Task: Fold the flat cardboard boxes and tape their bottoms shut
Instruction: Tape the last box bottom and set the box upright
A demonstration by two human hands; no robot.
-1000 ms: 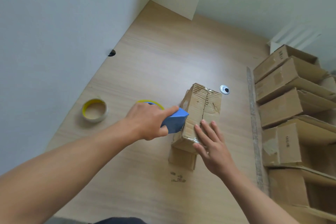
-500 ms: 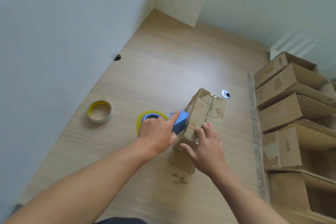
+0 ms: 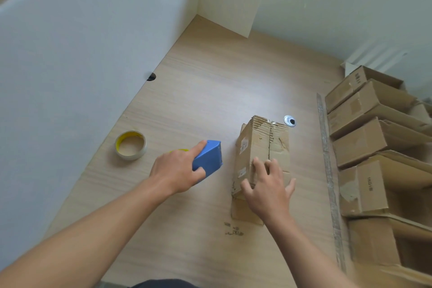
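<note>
From the head camera, your left hand [image 3: 177, 170] grips the blue tape dispenser [image 3: 209, 159], with the index finger straight along its top. The dispenser is near the cardboard box [image 3: 264, 145], on its left side and not touching it. The cardboard box stands on the wooden table [image 3: 210, 91]. Your right hand [image 3: 268, 189] rests on its near end with the fingers spread wide. A tape roll [image 3: 131, 145] lies further to the left, and a stack of boxes [image 3: 374, 142] is at the right.

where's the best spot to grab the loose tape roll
Probably from above: the tape roll lies flat on the table, hole up, so pinch its wall with fingers inside the hole and thumb outside. The left hand is nearer but holds the blue dispenser.
</note>
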